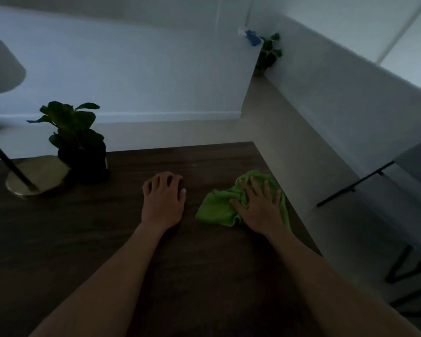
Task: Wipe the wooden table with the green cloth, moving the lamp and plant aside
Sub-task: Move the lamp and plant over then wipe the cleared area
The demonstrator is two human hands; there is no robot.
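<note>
1. Pressing the green cloth [219, 210] flat with spread fingers, the right hand [260, 210] works near the right edge of the tabletop [107, 239], toward its far right corner.
2. The left hand [163, 203] rests palm down, holding nothing, fingers loosely curled on the bare wood just left of the cloth.
3. The lamp [32, 181] and the plant [80, 147] stand side by side at the far left of the tabletop, near its back edge, well apart from the cloth.
4. Judging by this, the right side is being wiped; whether it is finished cannot be told.
5. Left to do, it seems: the middle, the near edge, and the spot under lamp and plant, which must be shifted first.
</note>
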